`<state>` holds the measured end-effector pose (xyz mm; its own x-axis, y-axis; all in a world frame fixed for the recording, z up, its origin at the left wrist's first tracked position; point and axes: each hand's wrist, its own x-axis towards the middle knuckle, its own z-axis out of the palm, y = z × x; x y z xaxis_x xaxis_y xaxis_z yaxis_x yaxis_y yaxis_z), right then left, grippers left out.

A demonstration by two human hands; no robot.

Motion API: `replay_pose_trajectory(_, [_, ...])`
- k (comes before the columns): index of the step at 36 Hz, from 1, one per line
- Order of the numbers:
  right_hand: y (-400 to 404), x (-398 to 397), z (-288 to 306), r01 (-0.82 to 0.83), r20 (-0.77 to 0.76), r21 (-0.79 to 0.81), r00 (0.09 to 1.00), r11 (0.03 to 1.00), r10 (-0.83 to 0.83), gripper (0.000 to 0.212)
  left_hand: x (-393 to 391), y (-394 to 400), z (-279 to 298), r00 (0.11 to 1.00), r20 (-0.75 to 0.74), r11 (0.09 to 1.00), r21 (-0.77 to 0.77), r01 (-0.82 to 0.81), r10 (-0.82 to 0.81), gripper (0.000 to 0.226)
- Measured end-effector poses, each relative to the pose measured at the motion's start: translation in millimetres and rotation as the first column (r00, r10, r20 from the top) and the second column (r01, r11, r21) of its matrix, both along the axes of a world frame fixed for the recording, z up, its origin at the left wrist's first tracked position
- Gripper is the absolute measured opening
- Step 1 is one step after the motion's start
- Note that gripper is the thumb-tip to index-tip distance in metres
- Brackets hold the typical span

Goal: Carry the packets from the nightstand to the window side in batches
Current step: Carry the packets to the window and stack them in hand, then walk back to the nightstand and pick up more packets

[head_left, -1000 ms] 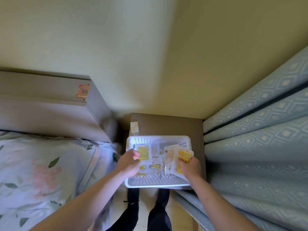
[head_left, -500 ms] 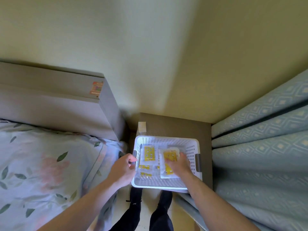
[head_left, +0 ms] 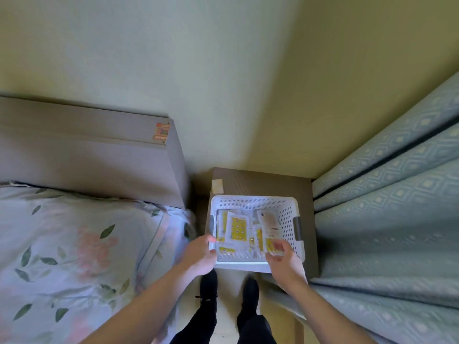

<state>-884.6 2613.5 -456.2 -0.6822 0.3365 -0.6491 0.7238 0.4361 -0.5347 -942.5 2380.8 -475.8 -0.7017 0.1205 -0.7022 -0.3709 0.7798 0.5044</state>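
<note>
A white plastic basket [head_left: 258,202] sits on the brown nightstand [head_left: 263,180], between the bed's headboard [head_left: 99,155] and the blue curtain [head_left: 387,207]. The yellow-and-white packets [head_left: 237,228] lie in a loose pile inside the basket. A second ago the right hand [head_left: 282,260] held up a small bunch of packets. Half a second ago it pushed them down flat into the basket. Now it has pulled back to the near edge, with its fingers spread and loosely bent just over the closest packets. It is blurry, so I cannot tell if it pinches one or only touches it. The left hand [head_left: 200,253] was reaching in among the packets before. Now it grips the near left corner of the basket, with its fingers curled over the rim. The two hands are apart, one at each near corner. I think this means the bunch went back in and nothing has left for the window side yet. It looks like the person may be getting ready to lift the whole basket, or to grab a new bunch. A little pale card [head_left: 217,186] lies on the nightstand behind the basket.
</note>
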Motion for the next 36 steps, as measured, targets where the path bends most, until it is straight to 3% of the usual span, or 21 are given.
replay_pose_trajectory(6, [-0.6, 25.0, 52.3, -0.004, -0.131, 0.025, 0.991, 1.0, 0.007, 0.036, 29.2, 0.7, 44.9, 0.985, -0.167, 0.998, 0.034, 0.049, -0.042, 0.036])
replay_pose_trajectory(15, [-5.6, 88.3, 120.0, -0.31, -0.333, 0.099, 0.885, 0.946, 0.325, 0.039, 144.1, -19.3, 126.5, 0.874, -0.486, 1.0, 0.009, 0.02, -0.013, 0.038])
replay_pose_trajectory(21, [-33.0, 156.8, 147.4, -0.572, -0.361, 0.115, 0.737, 0.812, 0.571, 0.046, 268.1, -48.8, 164.2, 0.863, -0.491, 0.987, -0.036, -0.154, 0.117, 0.04])
replay_pose_trajectory(27, [-70.5, 226.7, 179.5, -0.721, -0.412, 0.131, 0.585, 0.68, 0.699, 0.055, 371.0, -83.5, 202.4, 0.85, -0.495, 0.958, -0.107, -0.266, 0.181, 0.043])
replay_pose_trajectory(36, [-110.8, 322.3, 209.1, -0.796, -0.456, 0.19, 0.447, 0.575, 0.77, 0.063, 485.7, -129.2, 236.8, 0.801, -0.561, 0.931, -0.136, -0.338, 0.209, 0.046])
